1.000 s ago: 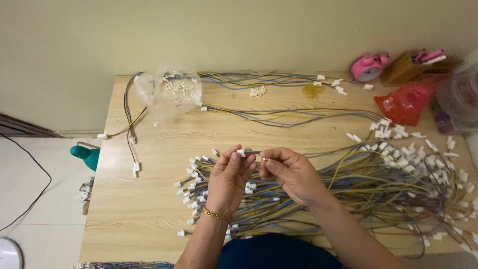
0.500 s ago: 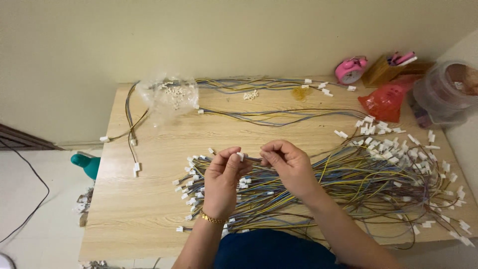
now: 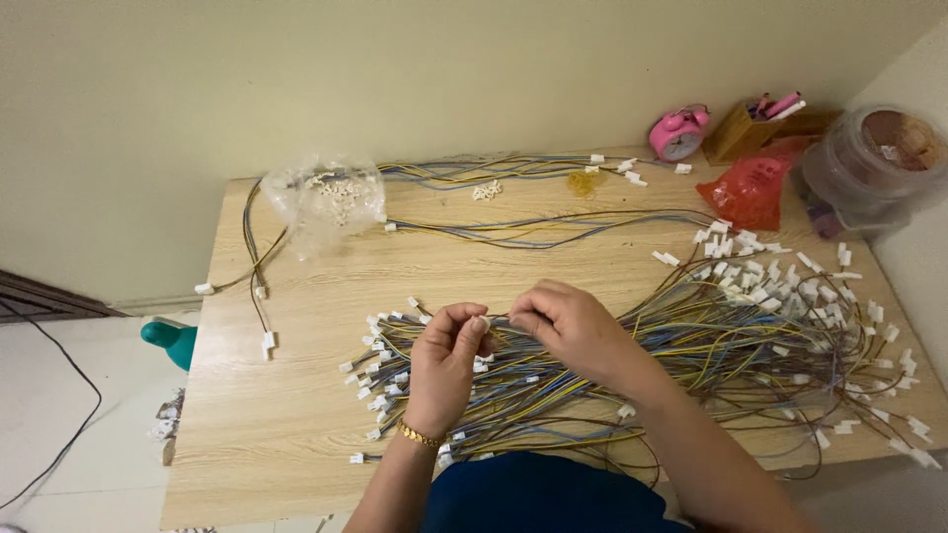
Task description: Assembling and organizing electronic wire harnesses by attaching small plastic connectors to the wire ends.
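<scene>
At frame centre, left hand (image 3: 444,363) pinches a white connector (image 3: 483,322); right hand (image 3: 571,326) fingers are closed on its wires. Fitted harnesses (image 3: 553,380) heap beneath. Upper left, bag (image 3: 324,202) holds loose connectors: work judged unfinished.

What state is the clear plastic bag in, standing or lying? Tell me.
Lying flat: the clear plastic bag sprawls crumpled on the wooden table, small white connectors visible inside.
</scene>
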